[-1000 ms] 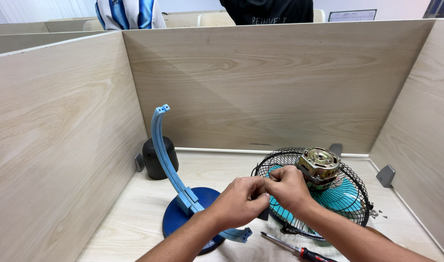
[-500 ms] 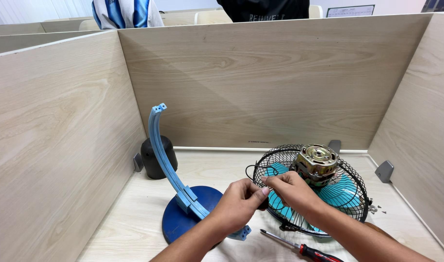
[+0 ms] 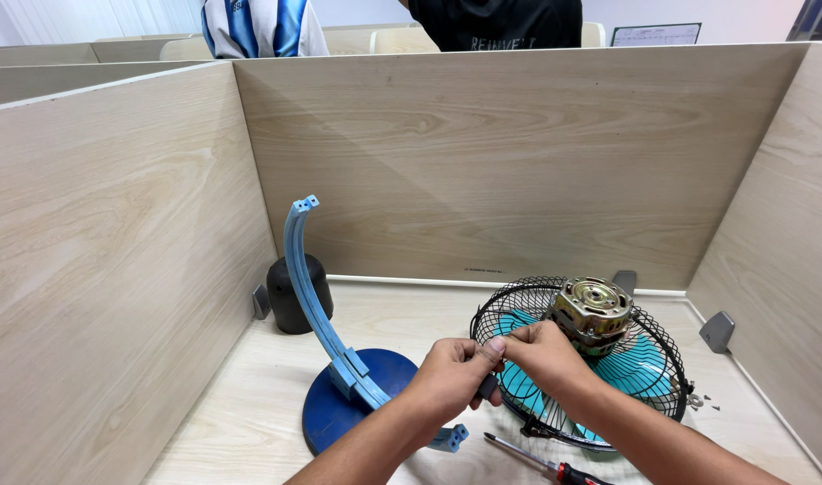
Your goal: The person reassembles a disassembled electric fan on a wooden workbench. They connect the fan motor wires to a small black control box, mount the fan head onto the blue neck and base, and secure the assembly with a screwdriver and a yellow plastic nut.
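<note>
Fingers (image 3: 493,348) of both hands are pinching a small dark part (image 3: 488,386) beside the fan cage (image 3: 527,305); I'm seeing the motor (image 3: 593,310) bare, the stand (image 3: 316,296) still detached.

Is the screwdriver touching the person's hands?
Apart. In the head view the screwdriver lies on the desk below both hands; the left hand and right hand meet higher up at the black fan cage, with bare desk showing between.

We see the pale table (image 3: 240,422) bearing a fan cage (image 3: 580,359); left of it a blue stand (image 3: 357,395) and black cap (image 3: 296,295), before it a screwdriver (image 3: 541,462).
</note>
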